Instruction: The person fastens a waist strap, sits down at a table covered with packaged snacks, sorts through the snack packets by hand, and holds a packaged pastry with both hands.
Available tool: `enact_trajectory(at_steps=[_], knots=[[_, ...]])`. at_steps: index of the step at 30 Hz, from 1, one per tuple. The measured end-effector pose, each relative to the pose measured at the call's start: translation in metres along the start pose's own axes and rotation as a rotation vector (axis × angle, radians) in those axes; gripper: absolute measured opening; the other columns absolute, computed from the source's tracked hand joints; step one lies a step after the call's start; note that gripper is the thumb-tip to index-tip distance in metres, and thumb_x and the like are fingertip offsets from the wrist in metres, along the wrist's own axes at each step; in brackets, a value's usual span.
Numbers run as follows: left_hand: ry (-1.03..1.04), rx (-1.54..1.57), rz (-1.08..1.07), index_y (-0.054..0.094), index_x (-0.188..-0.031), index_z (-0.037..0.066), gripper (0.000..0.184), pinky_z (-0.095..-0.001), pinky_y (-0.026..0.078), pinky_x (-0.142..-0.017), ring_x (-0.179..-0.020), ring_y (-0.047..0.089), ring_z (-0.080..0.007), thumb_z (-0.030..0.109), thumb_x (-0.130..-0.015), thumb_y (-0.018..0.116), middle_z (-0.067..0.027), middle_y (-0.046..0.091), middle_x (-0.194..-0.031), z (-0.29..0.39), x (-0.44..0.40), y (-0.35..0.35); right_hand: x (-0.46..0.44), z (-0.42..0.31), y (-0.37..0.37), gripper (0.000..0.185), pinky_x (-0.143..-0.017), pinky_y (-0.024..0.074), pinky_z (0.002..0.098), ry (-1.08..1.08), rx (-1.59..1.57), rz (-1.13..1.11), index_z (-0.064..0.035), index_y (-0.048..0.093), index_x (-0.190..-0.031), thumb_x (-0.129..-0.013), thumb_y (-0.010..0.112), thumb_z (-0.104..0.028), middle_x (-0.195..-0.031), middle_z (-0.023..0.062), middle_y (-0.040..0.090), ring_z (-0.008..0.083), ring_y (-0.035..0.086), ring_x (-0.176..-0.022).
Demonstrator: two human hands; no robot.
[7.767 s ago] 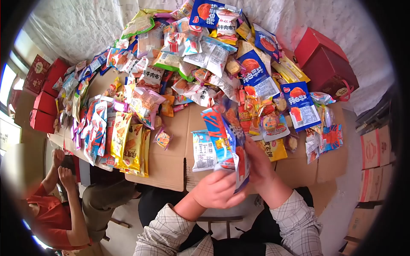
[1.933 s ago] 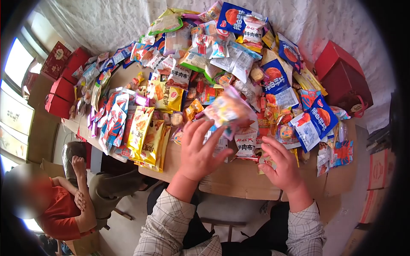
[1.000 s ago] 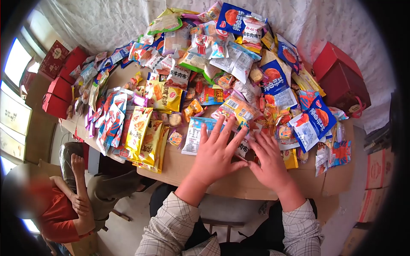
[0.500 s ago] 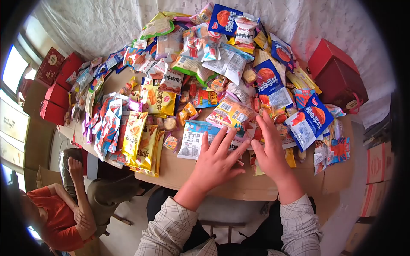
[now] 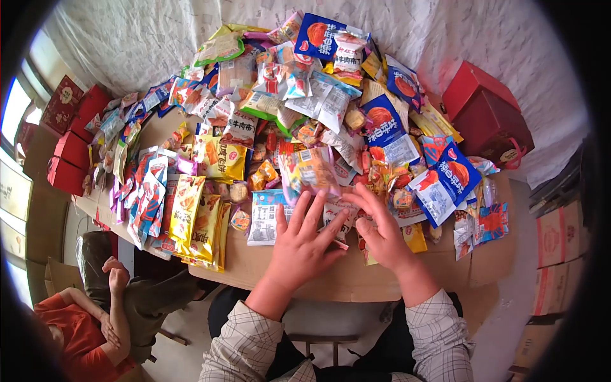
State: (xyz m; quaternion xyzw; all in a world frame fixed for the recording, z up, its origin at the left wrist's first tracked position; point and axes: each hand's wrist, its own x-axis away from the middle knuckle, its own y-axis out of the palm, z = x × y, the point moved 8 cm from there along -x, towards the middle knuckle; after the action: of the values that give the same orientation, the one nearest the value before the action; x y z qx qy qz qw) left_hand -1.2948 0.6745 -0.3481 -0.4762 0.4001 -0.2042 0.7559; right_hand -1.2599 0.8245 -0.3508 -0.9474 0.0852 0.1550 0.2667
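My left hand (image 5: 301,239) is palm down with its fingers spread, over the near edge of a snack pile. Just beyond its fingertips is a slightly blurred yellow-and-pink snack packet (image 5: 310,169); whether they touch it I cannot tell. A white-and-blue packet (image 5: 262,216) with printed text lies left of those fingers. To the right, my right hand (image 5: 385,237) has its fingers stretched out and the thumb apart, with nothing held. Between the hands a white packet with dark lettering (image 5: 337,218) is partly covered.
Yellow packets (image 5: 198,219) stand in a row at the left. Blue-and-white packets (image 5: 447,184) lie at the right. Red gift boxes (image 5: 487,111) stand at both sides of the cardboard-covered table (image 5: 286,274). A seated person (image 5: 86,325) in an orange shirt is at lower left.
The yellow-and-pink packet has shifted left and turned, exposing more of the white packet below. My hands remain close together at the pile's near edge. The whole view has shifted slightly.
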Motion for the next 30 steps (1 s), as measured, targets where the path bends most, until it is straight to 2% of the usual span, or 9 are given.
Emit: enact_trajectory(at_steps=[3,5,9,14,18,22,25,26,30], knots=[[-0.023,0.005,0.019,0.058,-0.142,0.033,0.075,-0.0641,0.013,-0.118,-0.148,0.031,-0.0367,0.056,-0.073,0.077,-0.0127,0.037,-0.159,-0.004,0.002,-0.003,-0.002,-0.008,-0.001,0.051,-0.113,0.0374,0.0425,0.049,-0.262,0.017,0.0005,0.042,-0.148,-0.102,0.057,-0.017,-0.143,0.0201,0.054,0.0340,0.049,-0.135],[-0.037,0.011,0.015,0.058,-0.142,0.033,0.074,-0.0645,0.014,-0.117,-0.147,0.031,-0.0366,0.055,-0.074,0.077,-0.0124,0.039,-0.158,-0.006,0.002,-0.007,-0.002,-0.011,-0.009,0.046,-0.111,0.0398,0.0433,0.043,-0.080,0.075,0.0017,0.048,-0.143,-0.100,0.057,-0.014,-0.136,0.0182,0.059,0.0353,0.053,-0.130],[-0.024,0.042,-0.026,0.057,-0.142,0.032,0.075,-0.0646,0.017,-0.115,-0.146,0.034,-0.0361,0.051,-0.073,0.080,-0.0115,0.043,-0.154,-0.005,0.005,-0.011,0.000,-0.010,-0.019,0.043,-0.110,0.0406,0.0452,-0.063,0.184,0.065,0.0025,0.054,-0.137,-0.097,0.058,-0.012,-0.136,0.0187,0.058,0.0373,0.053,-0.129],[-0.005,0.080,-0.023,0.056,-0.142,0.032,0.078,-0.0648,0.020,-0.113,-0.145,0.034,-0.0357,0.047,-0.071,0.082,-0.0113,0.043,-0.152,-0.002,0.011,-0.016,-0.023,-0.021,-0.004,0.039,-0.114,0.0334,0.0499,-0.087,0.608,-0.097,0.0022,0.059,-0.130,-0.095,0.059,-0.014,-0.146,0.0221,0.048,0.0419,0.041,-0.138],[0.008,0.101,-0.018,0.057,-0.142,0.032,0.078,-0.0668,0.022,-0.113,-0.145,0.034,-0.0356,0.046,-0.069,0.084,-0.0115,0.042,-0.153,-0.002,0.013,-0.022,-0.059,-0.008,0.013,0.041,-0.116,0.0294,0.0515,-0.120,0.752,-0.047,0.0018,0.060,-0.129,-0.095,0.061,-0.020,-0.150,0.0239,0.042,0.0436,0.036,-0.140],[-0.033,0.125,-0.020,0.058,-0.140,0.031,0.078,-0.0687,0.023,-0.112,-0.145,0.034,-0.0365,0.045,-0.068,0.084,-0.0120,0.041,-0.154,-0.017,0.016,-0.029,-0.079,0.021,0.018,0.047,-0.116,0.0286,0.0515,0.008,0.960,-0.027,0.0017,0.060,-0.131,-0.094,0.062,-0.027,-0.155,0.0251,0.038,0.0424,0.037,-0.140],[-0.045,0.147,-0.007,0.058,-0.139,0.030,0.077,-0.0692,0.024,-0.111,-0.145,0.033,-0.0376,0.043,-0.068,0.085,-0.0124,0.040,-0.154,-0.028,0.020,-0.038,-0.079,0.025,-0.005,0.047,-0.116,0.0310,0.0510,-0.049,0.778,0.108,0.0054,0.057,-0.134,-0.096,0.058,-0.023,-0.149,0.0262,0.046,0.0425,0.040,-0.138],[-0.051,0.156,-0.005,0.058,-0.139,0.030,0.077,-0.0692,0.024,-0.111,-0.145,0.033,-0.0376,0.043,-0.068,0.085,-0.0124,0.040,-0.154,-0.031,0.021,-0.040,-0.075,0.023,-0.019,0.046,-0.116,0.0331,0.0460,-0.070,0.616,0.160,0.0070,0.055,-0.136,-0.101,0.055,-0.023,-0.145,0.0258,0.050,0.0395,0.045,-0.137],[-0.022,0.157,0.020,0.059,-0.137,0.028,0.077,-0.0703,0.027,-0.109,-0.145,0.033,-0.0385,0.039,-0.067,0.087,-0.0132,0.040,-0.153,-0.032,0.027,-0.047,-0.055,0.020,-0.058,0.047,-0.116,0.0329,0.0350,0.220,-0.114,0.348,0.0064,0.052,-0.141,-0.109,0.047,-0.027,-0.149,0.0169,0.051,0.0237,0.048,-0.137]])
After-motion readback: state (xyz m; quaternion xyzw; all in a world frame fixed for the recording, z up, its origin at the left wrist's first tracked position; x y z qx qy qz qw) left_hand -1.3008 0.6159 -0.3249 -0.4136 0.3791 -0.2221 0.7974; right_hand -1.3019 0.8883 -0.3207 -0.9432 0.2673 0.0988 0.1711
